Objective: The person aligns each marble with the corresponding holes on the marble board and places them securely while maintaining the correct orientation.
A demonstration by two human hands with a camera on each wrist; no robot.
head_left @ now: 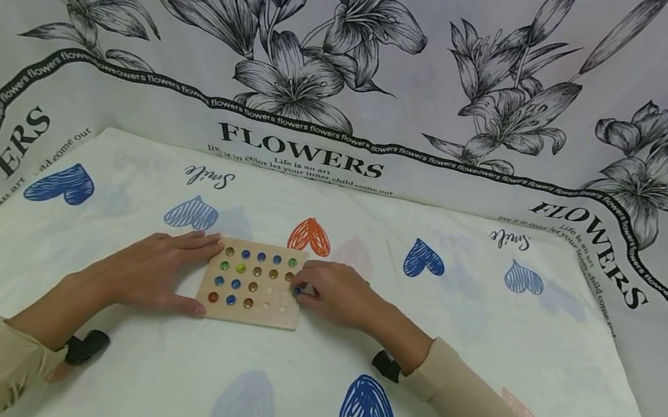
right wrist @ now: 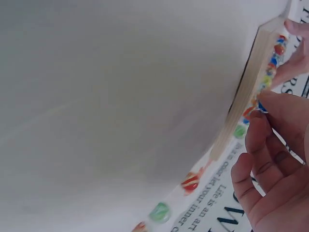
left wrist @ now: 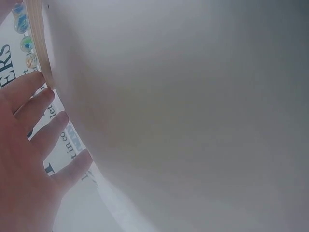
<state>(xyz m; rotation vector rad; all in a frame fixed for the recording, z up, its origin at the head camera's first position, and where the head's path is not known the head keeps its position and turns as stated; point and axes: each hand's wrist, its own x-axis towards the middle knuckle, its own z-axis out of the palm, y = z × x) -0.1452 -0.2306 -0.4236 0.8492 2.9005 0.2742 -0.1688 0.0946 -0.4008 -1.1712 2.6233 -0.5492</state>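
Note:
A light wooden board (head_left: 270, 322) with rows of small hollows lies flat on the cloth, and glass marbles (head_left: 241, 269) in green, blue, yellow and brown sit in many of them. Pale bare hollows show near its lower right corner. My left hand (head_left: 156, 275) rests at the board's left side, its fingers stretched out and its thumb at the near left corner. At the right edge, my right hand (head_left: 336, 294) pinches a blue marble (right wrist: 262, 107) between thumb and index finger, close over the board. Its other fingers are bent, and they hide part of the right edge.
A white cloth (head_left: 151, 369) printed with hearts covers the table. Beyond the right hand, a green marble (right wrist: 159, 211) lies loose on it in the right wrist view. Behind stands a backdrop (head_left: 418, 91) with flower drawings and lettering.

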